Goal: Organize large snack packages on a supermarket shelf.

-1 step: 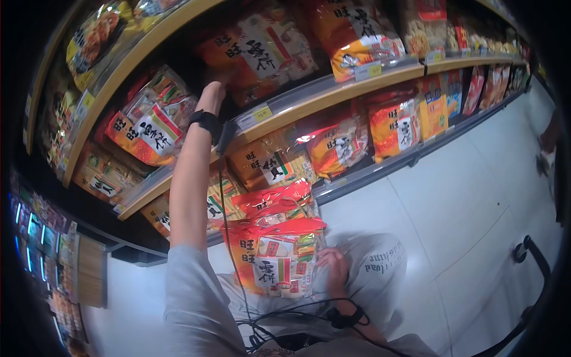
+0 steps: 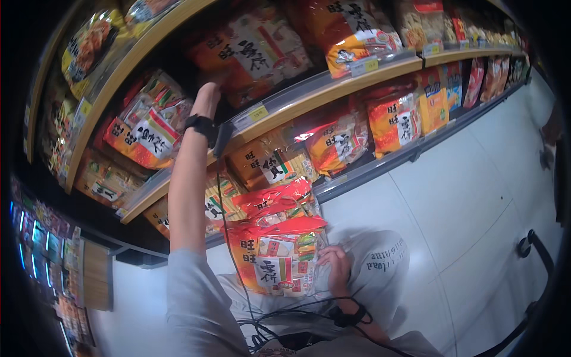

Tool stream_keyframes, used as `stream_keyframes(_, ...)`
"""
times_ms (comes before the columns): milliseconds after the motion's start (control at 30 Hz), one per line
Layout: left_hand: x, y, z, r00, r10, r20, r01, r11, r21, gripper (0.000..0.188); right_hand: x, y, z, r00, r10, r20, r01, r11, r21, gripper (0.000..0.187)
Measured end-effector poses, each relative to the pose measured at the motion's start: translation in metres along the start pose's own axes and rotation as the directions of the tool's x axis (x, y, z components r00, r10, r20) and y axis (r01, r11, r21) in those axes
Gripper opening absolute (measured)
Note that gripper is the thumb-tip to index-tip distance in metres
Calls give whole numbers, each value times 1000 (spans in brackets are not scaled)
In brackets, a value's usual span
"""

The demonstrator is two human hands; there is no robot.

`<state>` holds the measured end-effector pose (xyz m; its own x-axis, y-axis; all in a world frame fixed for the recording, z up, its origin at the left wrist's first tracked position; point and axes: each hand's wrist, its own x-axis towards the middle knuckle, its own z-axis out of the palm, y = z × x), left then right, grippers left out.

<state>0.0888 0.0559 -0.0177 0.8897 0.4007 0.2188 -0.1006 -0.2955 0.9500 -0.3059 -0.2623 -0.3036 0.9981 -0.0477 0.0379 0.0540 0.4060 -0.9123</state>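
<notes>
My left arm reaches into the upper shelf bay, and my left hand [image 2: 208, 98] is beside a large orange-and-red bag of rice crackers [image 2: 253, 56] in shadow. Its fingers are lost in the dark and blur, so their grip does not show. Over my lap, a clear-fronted red-and-orange bag of rice crackers [image 2: 273, 256] stands upright. My right hand [image 2: 336, 265] holds that bag at its right edge, with bent fingers against the plastic. Just behind it is another red-topped bag [image 2: 279, 202], partly covered by the front one.
Cracker bags [image 2: 146, 134] fill the bay left of my arm. More bags [image 2: 392, 122] line the lower shelf, below a wooden shelf edge [image 2: 321, 95] with price tags. A black cable [image 2: 223, 214] runs from my left wrist to my lap. Pale floor tiles [image 2: 440, 196] extend right.
The view has shifted very slightly. Both hands and the bags keep practically the same places.
</notes>
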Motion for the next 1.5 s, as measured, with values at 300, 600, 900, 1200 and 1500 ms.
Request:
stream_keyframes(300,34,-9,-12,977,214,-3,-209,954,216,56,1,-5,-7,996,80,27,-83,988,129,22)
stream_keyframes(600,63,-15,-25,903,410,131,-408,716,566,57,-8,1,0,994,99,41,-104,982,156,24)
stream_keyframes(900,-95,60,18,991,122,52,-132,895,426,55,0,16,5,994,12,108,-11,1000,-9,53)
stream_keyframes(1200,-292,59,-39,740,492,458,-668,614,421,63,-13,18,21,918,205,340,-156,974,-164,92)
stream_keyframes(1500,-405,-30,-138,832,134,538,-510,567,647,86,-14,30,21,970,90,226,-107,992,66,69)
